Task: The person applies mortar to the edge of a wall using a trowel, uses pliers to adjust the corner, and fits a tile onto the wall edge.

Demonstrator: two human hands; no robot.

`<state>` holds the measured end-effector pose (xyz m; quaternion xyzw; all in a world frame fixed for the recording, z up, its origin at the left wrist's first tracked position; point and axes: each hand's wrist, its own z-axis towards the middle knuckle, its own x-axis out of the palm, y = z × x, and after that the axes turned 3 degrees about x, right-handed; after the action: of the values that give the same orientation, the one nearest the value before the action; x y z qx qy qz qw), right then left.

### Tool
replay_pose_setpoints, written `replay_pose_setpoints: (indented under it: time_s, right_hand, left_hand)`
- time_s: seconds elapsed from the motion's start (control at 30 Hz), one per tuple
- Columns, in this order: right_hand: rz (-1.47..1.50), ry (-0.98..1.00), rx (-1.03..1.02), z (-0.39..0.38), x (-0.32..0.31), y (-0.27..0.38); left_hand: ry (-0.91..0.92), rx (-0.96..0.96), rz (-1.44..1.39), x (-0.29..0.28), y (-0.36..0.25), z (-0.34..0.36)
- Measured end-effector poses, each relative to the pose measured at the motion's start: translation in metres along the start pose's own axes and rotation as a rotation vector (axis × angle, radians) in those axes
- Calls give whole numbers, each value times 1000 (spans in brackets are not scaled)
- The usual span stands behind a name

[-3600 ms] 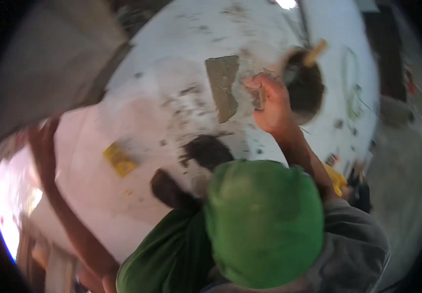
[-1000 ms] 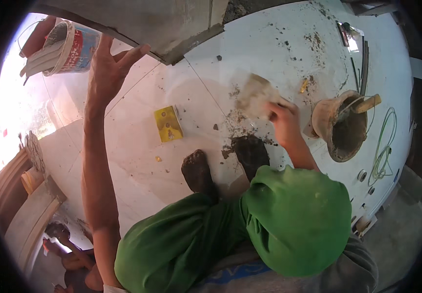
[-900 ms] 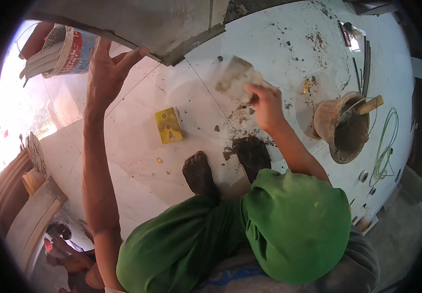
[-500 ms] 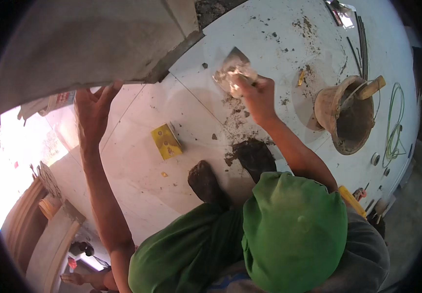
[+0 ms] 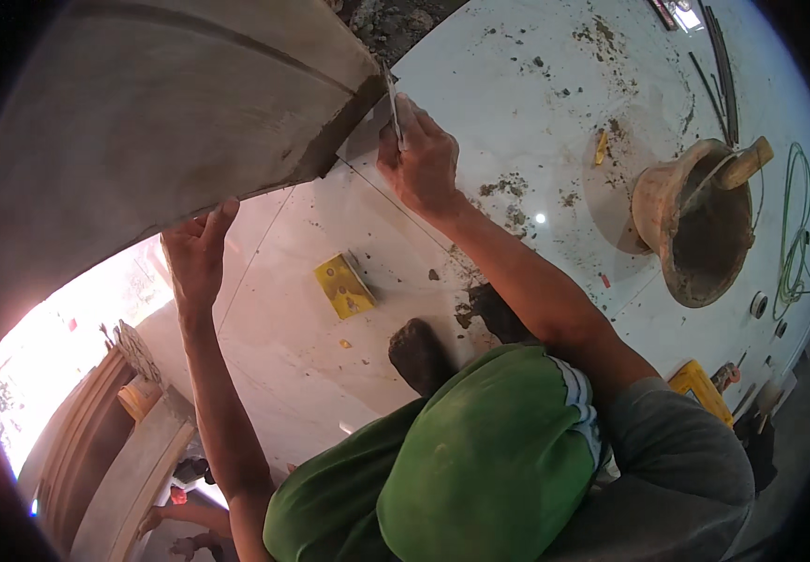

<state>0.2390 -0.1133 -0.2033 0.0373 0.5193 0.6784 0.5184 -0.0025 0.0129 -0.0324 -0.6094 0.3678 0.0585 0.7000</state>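
Mortar work at the foot of a wall is the step in hand, as I judge it: the right hand (image 5: 421, 164) has its fingers clenched around a thin flat metal trowel blade (image 5: 392, 101), and the blade stands on edge in the joint where the large grey cement wall surface (image 5: 171, 112) meets the glossy white tiled floor (image 5: 480, 84). A dark wet strip of mortar (image 5: 330, 140) runs along that lower edge of the wall, just beside the blade. The left hand (image 5: 197, 255) is released, fingers spread, and its fingertips press flat against the wall lower down, holding nothing. The round rubber bucket with dark mortar inside (image 5: 700, 234) stands well apart to the right, with a wooden handle (image 5: 747, 161) leaning out of it. Near the person's dusty bare feet (image 5: 419, 351) a small yellow rectangular block (image 5: 343, 286) lies on the floor, and crumbs of mortar are scattered around. The next move, I think, calls for a steady drag of the blade along the joint, with the edge tight to the wall so the mortar is packed in and not smeared on the tiles; the left hand must keep the body balanced.
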Motion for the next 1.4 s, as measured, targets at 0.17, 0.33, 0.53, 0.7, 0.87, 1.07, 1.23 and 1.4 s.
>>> replay_pose_setpoints:
  time_s: [0.17, 0.33, 0.53, 0.7, 0.87, 1.07, 1.23, 1.4]
  right_hand:
    - [1, 23, 38, -1, 19, 14]
    - [16, 183, 121, -22, 26, 22]
    - [122, 251, 86, -24, 7, 28]
    - [0, -17, 28, -1, 29, 10]
    - [37, 194, 33, -32, 18, 35]
    - [-17, 60, 58, -9, 19, 7]
    - [83, 339, 153, -40, 18, 45]
    - [16, 217, 118, -22, 1, 34]
  left_hand:
    - [21, -51, 80, -3, 5, 0]
    - [-23, -36, -54, 9, -6, -2]
    - [53, -135, 141, -9, 1, -1]
    - [44, -93, 111, -5, 7, 1]
    - [46, -70, 74, -7, 10, -2]
    - [46, -124, 86, -8, 8, -2]
    - [54, -64, 53, -5, 8, -1]
    - [52, -110, 38, -9, 6, -3]
